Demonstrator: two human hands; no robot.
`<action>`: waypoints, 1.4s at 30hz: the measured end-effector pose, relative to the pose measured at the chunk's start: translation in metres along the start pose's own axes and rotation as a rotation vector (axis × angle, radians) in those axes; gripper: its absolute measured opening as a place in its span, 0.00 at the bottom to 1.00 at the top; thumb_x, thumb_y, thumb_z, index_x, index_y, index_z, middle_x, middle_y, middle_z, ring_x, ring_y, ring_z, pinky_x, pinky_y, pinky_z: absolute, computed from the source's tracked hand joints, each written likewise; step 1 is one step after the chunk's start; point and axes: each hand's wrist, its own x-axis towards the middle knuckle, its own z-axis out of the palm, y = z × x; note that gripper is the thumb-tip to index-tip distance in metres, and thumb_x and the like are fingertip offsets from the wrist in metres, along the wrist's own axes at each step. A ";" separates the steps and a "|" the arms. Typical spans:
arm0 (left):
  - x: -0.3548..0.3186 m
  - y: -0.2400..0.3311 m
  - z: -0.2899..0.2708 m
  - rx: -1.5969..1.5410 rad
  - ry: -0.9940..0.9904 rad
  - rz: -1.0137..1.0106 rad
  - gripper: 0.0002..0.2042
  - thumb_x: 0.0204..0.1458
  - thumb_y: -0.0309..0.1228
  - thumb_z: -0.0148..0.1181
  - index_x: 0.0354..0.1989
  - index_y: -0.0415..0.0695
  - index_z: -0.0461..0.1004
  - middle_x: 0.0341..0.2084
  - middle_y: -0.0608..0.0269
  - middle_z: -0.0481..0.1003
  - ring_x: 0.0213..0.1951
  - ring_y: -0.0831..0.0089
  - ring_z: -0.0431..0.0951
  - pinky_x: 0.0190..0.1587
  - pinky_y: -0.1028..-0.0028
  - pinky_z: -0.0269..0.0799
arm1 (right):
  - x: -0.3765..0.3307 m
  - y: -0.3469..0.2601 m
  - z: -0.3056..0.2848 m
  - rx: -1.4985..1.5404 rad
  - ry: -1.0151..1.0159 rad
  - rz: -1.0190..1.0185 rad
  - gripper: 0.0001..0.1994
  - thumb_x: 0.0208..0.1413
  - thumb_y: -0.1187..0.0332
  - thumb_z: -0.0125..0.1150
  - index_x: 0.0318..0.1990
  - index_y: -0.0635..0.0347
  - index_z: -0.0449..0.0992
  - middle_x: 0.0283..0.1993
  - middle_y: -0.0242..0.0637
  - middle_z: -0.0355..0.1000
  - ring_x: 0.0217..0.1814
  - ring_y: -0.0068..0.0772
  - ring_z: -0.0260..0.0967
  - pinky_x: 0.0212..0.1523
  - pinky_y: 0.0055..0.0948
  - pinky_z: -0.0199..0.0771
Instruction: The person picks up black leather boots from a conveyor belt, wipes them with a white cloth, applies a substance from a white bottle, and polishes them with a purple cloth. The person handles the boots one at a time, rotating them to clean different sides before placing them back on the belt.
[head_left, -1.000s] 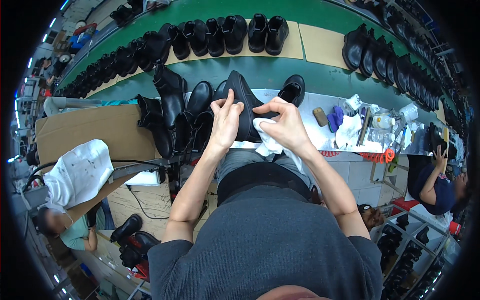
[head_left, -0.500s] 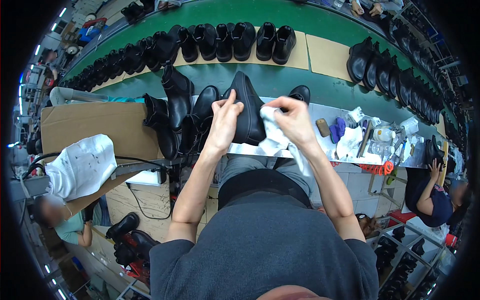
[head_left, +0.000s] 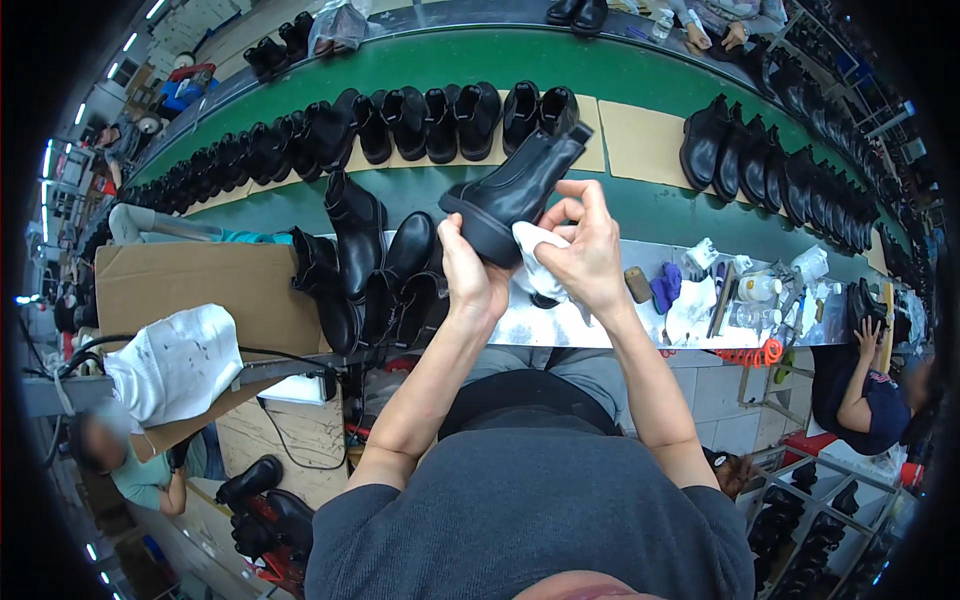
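Note:
A black leather ankle boot (head_left: pixel 515 185) is held tilted above the metal-topped bench, its shaft pointing up to the right. My left hand (head_left: pixel 470 275) supports it from below at the sole, with the thumb along the sole's edge. In my right hand (head_left: pixel 585 245) a white cloth (head_left: pixel 540 262) is pinched and pressed against the lower part of the boot. Part of the cloth is hidden behind the fingers. Just left of my left hand stand several more black boots (head_left: pixel 358 235). Beneath the cloth, a bit of another dark shoe shows on the bench.
Rows of black boots (head_left: pixel 405 120) line the green conveyor (head_left: pixel 640 195) on tan cardboard. Right on the bench lie a brown block (head_left: pixel 637 284), a purple cloth (head_left: pixel 666 287), bottles (head_left: pixel 758 288) and tools. A cardboard sheet (head_left: pixel 200 290) stands left. Co-workers sit at both sides.
The boot has been turned from sole-side view to shaft up and right. My left hand has shifted under the sole. The cloth in my right hand is now bunched against the boot.

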 end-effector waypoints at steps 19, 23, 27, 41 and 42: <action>0.003 -0.047 -0.010 0.541 -0.070 0.766 0.39 0.59 0.50 0.39 0.69 0.42 0.26 0.65 0.45 0.47 0.62 0.55 0.59 0.64 0.57 0.57 | 0.002 0.033 -0.011 -0.032 0.131 0.071 0.22 0.38 0.68 0.68 0.41 0.66 0.67 0.29 0.41 0.71 0.31 0.35 0.71 0.33 0.30 0.71; 0.002 -0.039 -0.003 0.533 -0.110 0.756 0.36 0.60 0.49 0.37 0.69 0.39 0.35 0.65 0.43 0.46 0.63 0.53 0.56 0.64 0.57 0.54 | -0.002 0.033 -0.048 0.022 0.169 0.137 0.10 0.51 0.74 0.52 0.39 0.65 0.75 0.35 0.45 0.74 0.37 0.35 0.72 0.42 0.32 0.70; 0.026 -0.022 -0.026 0.295 -0.129 0.368 0.27 0.60 0.46 0.35 0.64 0.42 0.54 0.51 0.53 0.69 0.45 0.59 0.75 0.40 0.58 0.75 | -0.031 0.055 -0.182 -0.301 0.495 0.232 0.19 0.62 0.63 0.38 0.41 0.60 0.78 0.34 0.37 0.76 0.30 0.27 0.70 0.35 0.28 0.70; 0.058 -0.033 -0.062 0.161 0.040 -0.009 0.25 0.56 0.48 0.39 0.51 0.41 0.68 0.43 0.52 0.75 0.42 0.58 0.76 0.39 0.62 0.72 | -0.115 0.206 -0.264 -0.791 0.537 0.878 0.33 0.37 0.58 0.71 0.49 0.71 0.69 0.44 0.55 0.67 0.49 0.56 0.65 0.54 0.42 0.65; 0.065 -0.041 -0.065 0.146 0.039 -0.040 0.25 0.56 0.48 0.40 0.51 0.40 0.68 0.43 0.52 0.74 0.42 0.57 0.76 0.39 0.62 0.72 | -0.131 0.227 -0.262 -0.722 0.601 0.853 0.34 0.34 0.56 0.75 0.49 0.69 0.71 0.44 0.52 0.67 0.49 0.54 0.65 0.53 0.41 0.65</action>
